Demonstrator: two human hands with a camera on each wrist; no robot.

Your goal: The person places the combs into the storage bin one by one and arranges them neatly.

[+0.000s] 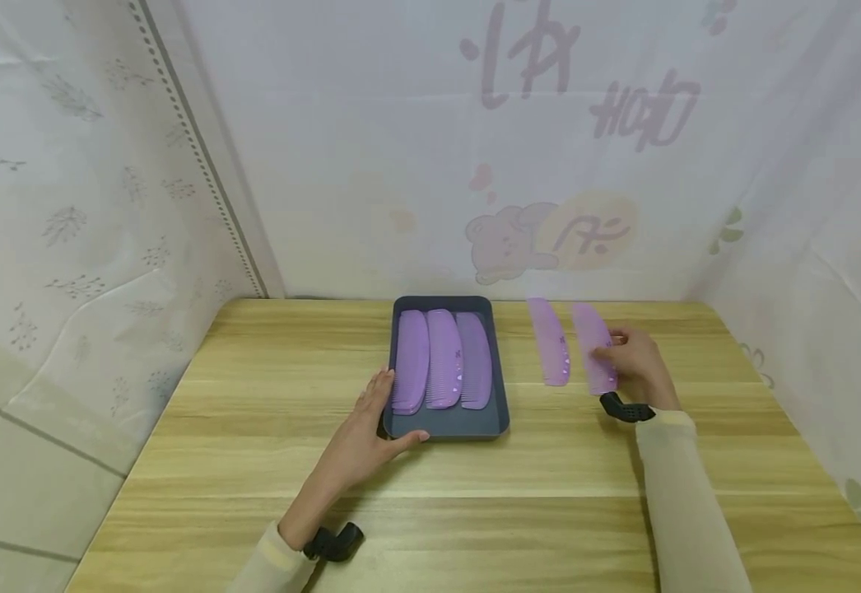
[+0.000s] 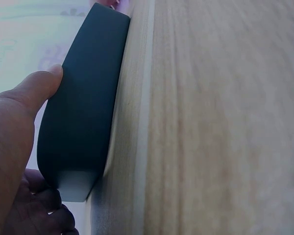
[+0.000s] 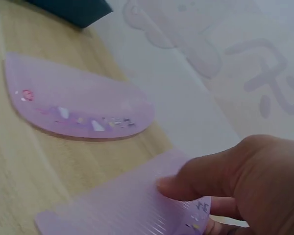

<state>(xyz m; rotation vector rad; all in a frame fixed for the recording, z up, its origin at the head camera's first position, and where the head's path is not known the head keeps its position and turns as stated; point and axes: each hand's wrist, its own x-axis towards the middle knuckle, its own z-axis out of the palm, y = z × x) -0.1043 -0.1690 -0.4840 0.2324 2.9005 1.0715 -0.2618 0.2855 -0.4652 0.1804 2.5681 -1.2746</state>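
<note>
My right hand (image 1: pixel 641 362) pinches the rightmost purple comb (image 1: pixel 595 347) lying on the table (image 1: pixel 253 428) beside the tray (image 1: pixel 447 424). It looks light, thin, stiff and slick; grip the spine. My left hand (image 1: pixel 367 436) grips the tray's corner.

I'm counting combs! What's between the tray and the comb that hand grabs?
One more purple comb lies flat on the table, between tray and held comb, in the head view.

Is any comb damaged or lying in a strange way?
Nothing stands out. The combs in the tray lie side by side, one comb on the table lies flat, and the right hand pinches another comb. No damage shows.
</note>
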